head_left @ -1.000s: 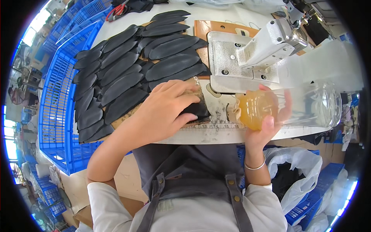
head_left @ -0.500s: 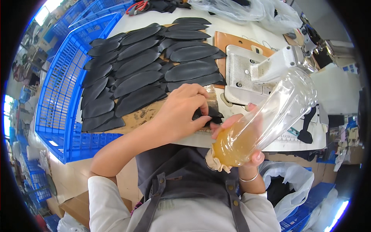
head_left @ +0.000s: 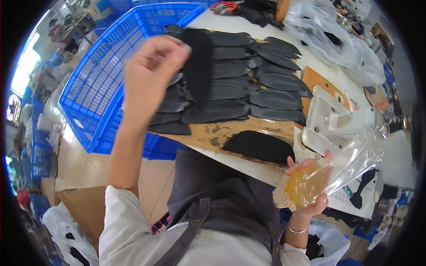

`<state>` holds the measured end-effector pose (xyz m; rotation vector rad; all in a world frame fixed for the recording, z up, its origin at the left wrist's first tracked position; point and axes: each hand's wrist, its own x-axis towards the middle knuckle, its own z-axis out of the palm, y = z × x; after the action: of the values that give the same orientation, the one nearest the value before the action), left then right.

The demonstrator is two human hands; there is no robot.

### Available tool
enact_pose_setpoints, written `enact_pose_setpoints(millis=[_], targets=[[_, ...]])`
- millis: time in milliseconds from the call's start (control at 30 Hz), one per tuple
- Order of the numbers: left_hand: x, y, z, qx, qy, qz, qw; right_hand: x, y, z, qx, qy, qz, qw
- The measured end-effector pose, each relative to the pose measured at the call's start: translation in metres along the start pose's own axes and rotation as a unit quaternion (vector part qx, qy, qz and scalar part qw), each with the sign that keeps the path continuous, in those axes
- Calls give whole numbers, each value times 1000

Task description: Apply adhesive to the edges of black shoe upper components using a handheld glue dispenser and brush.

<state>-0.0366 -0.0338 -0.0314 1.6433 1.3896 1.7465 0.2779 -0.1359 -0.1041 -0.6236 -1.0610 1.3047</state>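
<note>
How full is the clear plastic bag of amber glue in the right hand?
Partly full. The amber glue sits only in the bag's lower end, cupped by the right hand; the rest of the clear plastic bag looks empty.

Head camera, looking down, close over workbench [head_left: 248, 170].

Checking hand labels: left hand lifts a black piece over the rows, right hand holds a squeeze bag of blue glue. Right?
Not quite. The glue in the bag held by the right hand is amber, not blue, as the head view shows. The left hand does lift a black piece over the rows.
</note>
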Motion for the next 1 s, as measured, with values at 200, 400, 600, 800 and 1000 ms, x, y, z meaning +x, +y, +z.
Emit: enact_pose_setpoints(millis=[200,400,600,800,1000], targets=[[20,-35,-54,310,60,242,917,4,1,6,8,41,-12,999],[-12,-95,-55,363,-100,158,913,4,-1,9,9,35,-9,999],[-7,-88,-56,386,-113,-1,915,2,-5,11,-37,27,-25,999],[-64,-46,-6,202,-172,302,916,19,-9,42,-162,130,-108,972],[-104,-53,25,131,-237,391,879,53,21,70,-284,5,-184,941]])
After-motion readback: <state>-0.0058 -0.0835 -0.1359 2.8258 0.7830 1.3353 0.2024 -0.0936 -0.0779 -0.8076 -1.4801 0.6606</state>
